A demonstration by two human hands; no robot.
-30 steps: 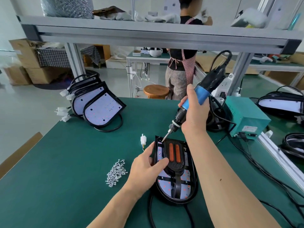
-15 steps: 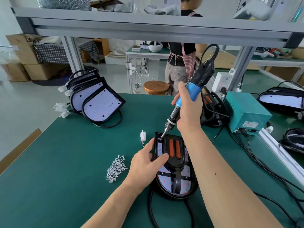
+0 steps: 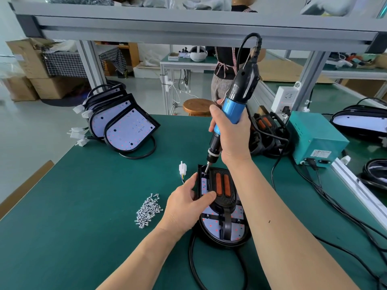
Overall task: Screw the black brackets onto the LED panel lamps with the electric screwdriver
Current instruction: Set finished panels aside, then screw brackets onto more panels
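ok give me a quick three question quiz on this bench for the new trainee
1. True or false: the right hand grips the blue-and-black electric screwdriver.
2. The pile of small silver screws lies: A left of the black-rimmed LED panel lamp, B right of it, C on it.
3. Fill in: the left hand steadies the ____.
Key: 1 true; 2 A; 3 lamp.

The label [image 3: 322, 153] on the teal box [image 3: 310, 130] seems printed but unreadable.
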